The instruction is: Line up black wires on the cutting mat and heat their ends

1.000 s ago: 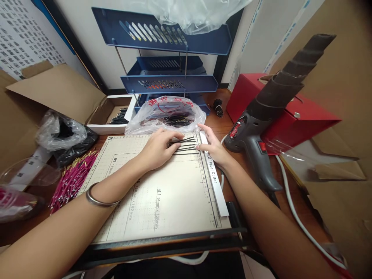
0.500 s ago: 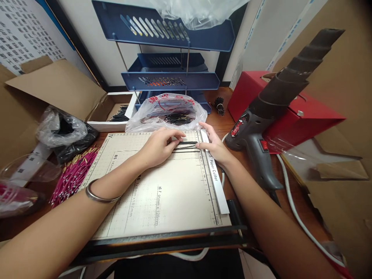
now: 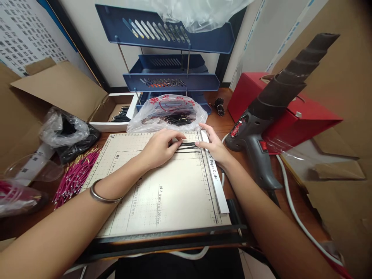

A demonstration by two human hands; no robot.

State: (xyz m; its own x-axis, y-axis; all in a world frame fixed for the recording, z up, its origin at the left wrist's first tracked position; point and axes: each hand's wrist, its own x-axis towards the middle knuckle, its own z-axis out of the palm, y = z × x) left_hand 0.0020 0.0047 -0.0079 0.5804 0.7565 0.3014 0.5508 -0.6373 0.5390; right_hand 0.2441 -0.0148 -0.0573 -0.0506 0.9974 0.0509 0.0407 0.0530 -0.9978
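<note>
Several thin black wires (image 3: 188, 145) lie side by side across the upper right of a cream paper cutter board (image 3: 180, 193). My left hand (image 3: 162, 147) rests on the board, thumb and fingers closed on the wires' left part and hiding their left ends. At the right ends, the thumb of my right hand (image 3: 213, 145) presses on the wires. Its index finger stretches forward beside the white guard strip (image 3: 216, 182) marked "Paper Cutter", and its other fingers are partly hidden behind the strip. One black wire lies slightly apart, nearer me.
Behind the board, a clear plastic bag (image 3: 139, 122) holds more black wires, below a blue tiered rack (image 3: 171, 82). Magenta wires (image 3: 77, 174) are heaped at left, near an open carton (image 3: 95, 126). A heat gun (image 3: 255, 135) leans against a red box (image 3: 314, 120) at right.
The black wires between my hands lie closer together, and my left hand has shifted very slightly. My right hand keeps its place at the strip.
</note>
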